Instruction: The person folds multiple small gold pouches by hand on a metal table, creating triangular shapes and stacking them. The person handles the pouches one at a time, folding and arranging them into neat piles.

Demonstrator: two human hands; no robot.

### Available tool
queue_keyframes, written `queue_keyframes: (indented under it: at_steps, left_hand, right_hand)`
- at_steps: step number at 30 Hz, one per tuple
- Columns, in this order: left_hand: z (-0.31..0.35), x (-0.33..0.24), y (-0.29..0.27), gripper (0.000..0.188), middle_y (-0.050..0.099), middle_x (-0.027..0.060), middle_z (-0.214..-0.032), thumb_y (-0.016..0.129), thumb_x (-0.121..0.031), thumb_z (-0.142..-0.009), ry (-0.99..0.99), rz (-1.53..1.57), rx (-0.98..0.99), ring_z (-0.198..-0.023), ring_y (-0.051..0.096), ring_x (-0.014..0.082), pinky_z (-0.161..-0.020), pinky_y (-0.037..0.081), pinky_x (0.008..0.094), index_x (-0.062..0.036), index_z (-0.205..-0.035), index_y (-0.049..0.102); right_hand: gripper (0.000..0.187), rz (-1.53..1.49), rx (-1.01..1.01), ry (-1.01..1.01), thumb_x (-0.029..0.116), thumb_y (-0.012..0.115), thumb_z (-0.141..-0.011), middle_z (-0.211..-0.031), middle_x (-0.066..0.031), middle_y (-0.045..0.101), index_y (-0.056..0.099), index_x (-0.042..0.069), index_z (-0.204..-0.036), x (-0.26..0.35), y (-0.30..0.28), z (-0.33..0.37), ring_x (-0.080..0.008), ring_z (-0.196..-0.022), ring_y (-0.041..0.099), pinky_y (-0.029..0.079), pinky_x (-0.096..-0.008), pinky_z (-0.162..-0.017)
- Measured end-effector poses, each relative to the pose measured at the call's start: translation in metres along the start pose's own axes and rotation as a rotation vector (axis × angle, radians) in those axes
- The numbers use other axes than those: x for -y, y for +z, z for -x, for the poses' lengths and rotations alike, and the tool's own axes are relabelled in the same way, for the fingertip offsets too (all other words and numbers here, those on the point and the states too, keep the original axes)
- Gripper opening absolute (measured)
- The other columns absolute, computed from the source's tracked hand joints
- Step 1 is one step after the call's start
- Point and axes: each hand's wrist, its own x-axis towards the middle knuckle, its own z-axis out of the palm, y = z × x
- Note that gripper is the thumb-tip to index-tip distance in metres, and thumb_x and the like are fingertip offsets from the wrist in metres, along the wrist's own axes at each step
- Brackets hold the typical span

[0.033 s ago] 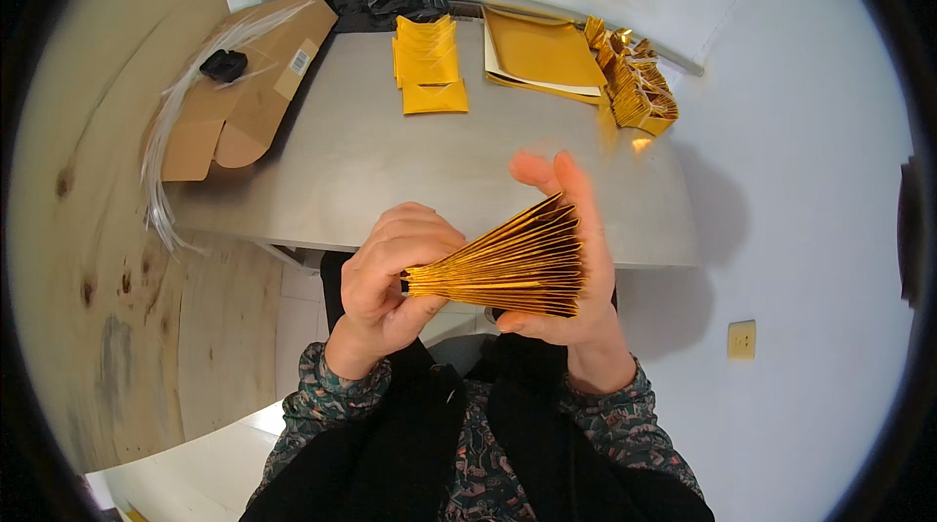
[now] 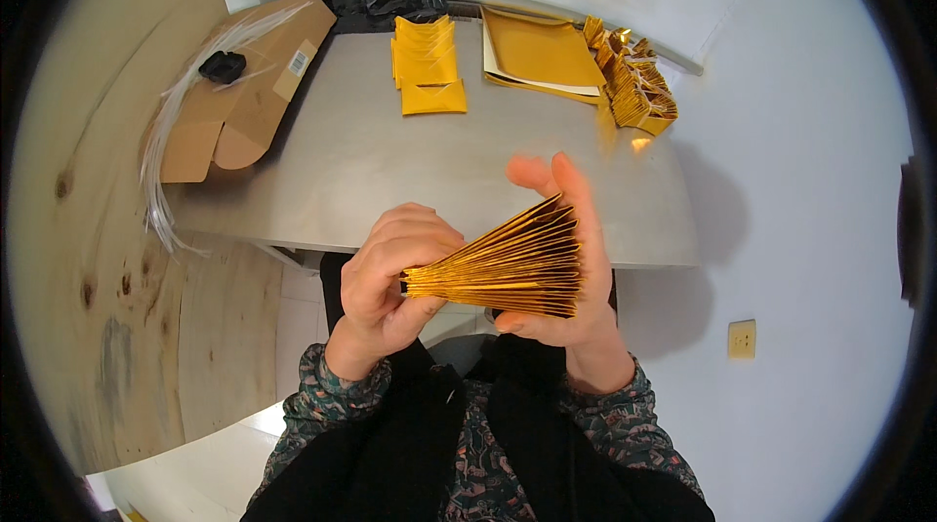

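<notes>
A thick stack of folded gold foil paper (image 2: 517, 263) is in front of me, below the table's near edge. Its narrow end is pinched between the thumb and curled fingers of my left hand (image 2: 390, 273), while the layers fan out to the right. My right hand (image 2: 584, 278) is open beside the wide end, with its palm against the layer edges. The fingers of that hand stretch upward and its thumb lies along the fan's lower corner. Its fingertips look slightly blurred.
On the grey table (image 2: 390, 171) lie overlapping yellow-gold folded papers (image 2: 434, 98), a gold sheet stack (image 2: 542, 44) and a bundle of pleated gold pieces (image 2: 639, 98). Left are a cardboard piece (image 2: 244, 112), white strips (image 2: 161, 151) and a small black object (image 2: 223, 67). Black plastic (image 2: 390, 7) lies behind.
</notes>
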Motion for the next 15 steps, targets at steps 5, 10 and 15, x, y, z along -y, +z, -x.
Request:
queue_keyframes:
  at_steps: [5,10,15]
  left_hand:
    - [0.003,-0.002,0.002,0.034,0.064,0.0142,-0.108,0.066,-0.024,-0.094,-0.017,-0.112,0.033,-0.104,0.062,0.0312,-0.101,0.044,0.0524,-0.0037,-0.116,0.051]
    - [0.005,-0.002,0.011,0.042,0.055,0.0163,-0.123,0.064,-0.022,-0.094,-0.041,-0.100,0.032,-0.120,0.055,0.0318,-0.111,0.032,0.0567,-0.0037,-0.126,0.044]
    - [0.007,-0.006,0.013,0.061,0.047,0.0217,-0.137,0.061,-0.024,-0.095,-0.179,-0.030,0.048,-0.131,0.044,0.0365,-0.114,0.029,0.0510,0.0022,-0.142,0.031]
  right_hand:
    - [0.116,0.251,0.037,-0.204,0.051,0.086,-0.070,-0.140,-0.0240,0.047,0.024,-0.007,-0.150,-0.013,-0.003,-0.004,-0.0278,-0.123,0.053,0.042,-0.0380,-0.105]
    - [0.115,0.205,-0.013,-0.180,0.055,0.083,-0.072,-0.138,-0.0231,0.047,0.024,-0.007,-0.149,-0.015,0.002,-0.002,-0.0258,-0.122,0.053,0.048,-0.0343,-0.098]
    - [0.121,0.131,-0.080,-0.087,0.058,0.084,-0.068,-0.137,-0.0212,0.048,0.022,-0.005,-0.150,-0.013,0.005,0.004,-0.0281,-0.125,0.051,0.039,-0.0413,-0.105]
